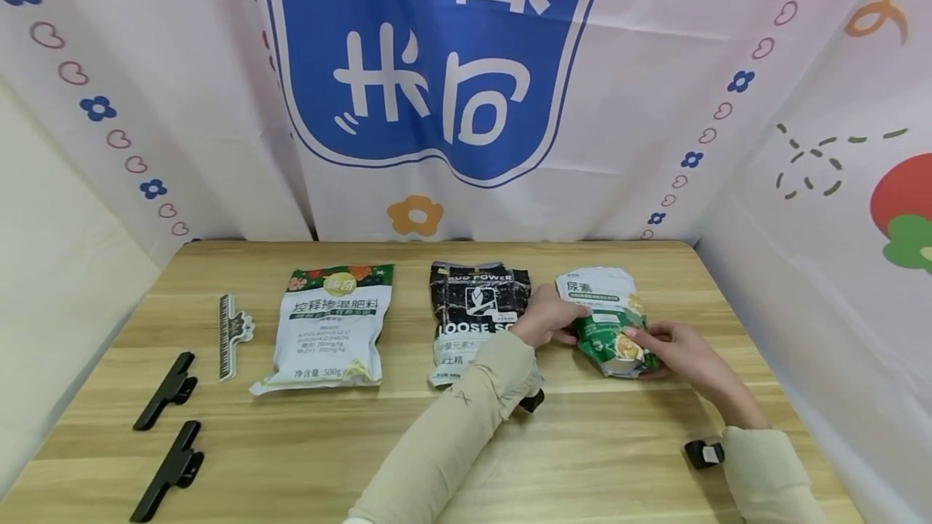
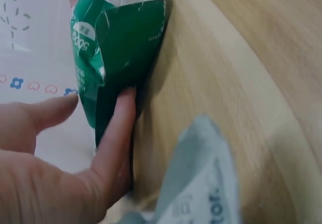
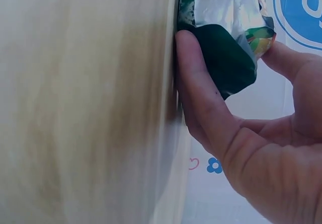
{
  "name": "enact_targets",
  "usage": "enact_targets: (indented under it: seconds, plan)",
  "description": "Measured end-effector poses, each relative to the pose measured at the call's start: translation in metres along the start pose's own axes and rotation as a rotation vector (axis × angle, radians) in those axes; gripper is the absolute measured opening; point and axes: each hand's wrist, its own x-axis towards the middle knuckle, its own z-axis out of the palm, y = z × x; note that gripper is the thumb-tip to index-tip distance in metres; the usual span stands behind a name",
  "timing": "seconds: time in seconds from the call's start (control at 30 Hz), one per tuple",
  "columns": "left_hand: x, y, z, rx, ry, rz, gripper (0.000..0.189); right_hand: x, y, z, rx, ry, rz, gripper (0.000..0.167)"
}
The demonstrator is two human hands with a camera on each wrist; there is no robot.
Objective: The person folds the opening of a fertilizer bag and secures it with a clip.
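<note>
A white-and-green bag of urea fertilizer [image 1: 600, 322] lies face up at the right of the table. My left hand [image 1: 546, 318] holds its left side, thumb over the front. In the left wrist view, fingers of the left hand [image 2: 70, 173] press along the green side of the bag [image 2: 128, 38]. My right hand [image 1: 684, 352] grips the lower right corner, thumb on top. The right wrist view shows the right hand [image 3: 241, 138] with fingers against the underside of the green end [image 3: 224, 55]. The left forearm partly covers a black-and-grey soil bag [image 1: 476, 297] beside it.
A white fertilizer bag [image 1: 331, 330] with a green top lies left of centre. Along the table's left side are a white ruler-like clip [image 1: 228, 338] and two black clips, one upper [image 1: 166, 392] and one lower [image 1: 169, 471]. Printed cloth [image 1: 466, 209] hangs behind the table.
</note>
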Motion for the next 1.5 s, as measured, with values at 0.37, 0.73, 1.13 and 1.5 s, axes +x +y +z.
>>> enact_targets:
  seconds: [0.37, 0.73, 1.13, 1.5]
  plan:
    - [0.001, 0.0, 0.007, 0.05, 0.094, -0.033, 0.025, 0.0, -0.001, 0.0, 0.045, -0.004, -0.002, 0.065]
    - [-0.004, 0.003, 0.008, 0.165, 0.131, -0.012, 0.028, -0.003, -0.005, -0.001, -0.013, 0.01, -0.025, 0.062]
    - [-0.01, 0.005, 0.007, 0.097, 0.065, 0.007, 0.026, -0.007, -0.011, -0.001, -0.032, 0.03, -0.009, 0.07]
    - [-0.019, 0.003, -0.002, 0.059, 0.02, 0.084, 0.024, -0.012, -0.016, -0.001, -0.094, 0.03, 0.008, 0.087]
